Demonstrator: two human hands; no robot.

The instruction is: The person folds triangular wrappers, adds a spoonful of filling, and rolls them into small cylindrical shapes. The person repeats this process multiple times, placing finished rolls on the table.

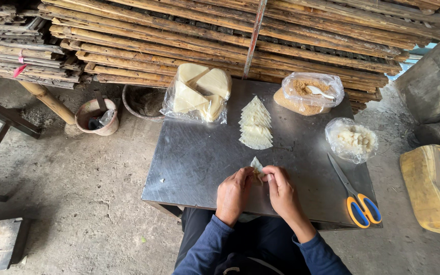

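Both hands meet at the near edge of the metal table (194,158): the left hand (234,191) and right hand (281,189) pinch one small folded wrapper (256,165) between their fingertips. Beyond it lie a stack of wrappers (255,125) and scissors (355,196).

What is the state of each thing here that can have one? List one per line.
Left hand: closed on the wrapper.
Right hand: closed on the wrapper.
Wrapper: partly folded, held in both hands.
Scissors: shut, lying flat.
Bag of brown filling: open, spoon inside.
Bag of white pieces: open.
Row of cut wrappers: overlapped, flat on the table.
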